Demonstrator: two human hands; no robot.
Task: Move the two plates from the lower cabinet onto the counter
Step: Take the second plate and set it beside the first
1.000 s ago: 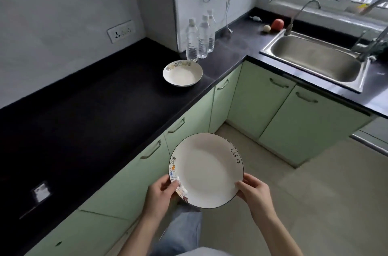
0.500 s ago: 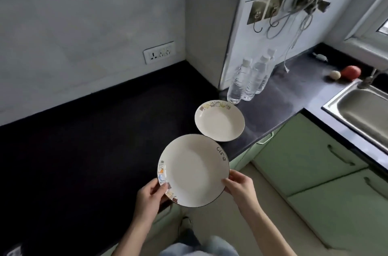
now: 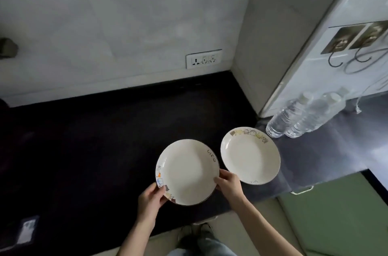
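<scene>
Gripping the near-left rim of a white plate (image 3: 187, 171), the left hand (image 3: 151, 196) has its thumb over the pictured border and its fingers curled underneath. The plate is held low over the black counter (image 3: 88, 150); whether its base touches the surface cannot be told. Nothing lies in its well, and small dark lettering marks its far-right rim. The right hand (image 3: 229, 184) clasps the same plate at its near-right edge, thumb on top. Just beyond and right of that hand, a second plate (image 3: 250, 155) rests on the counter, likewise with nothing in it, its far rim decorated. Farther right of it stand clear water bottles (image 3: 298, 118), close to the wall.
</scene>
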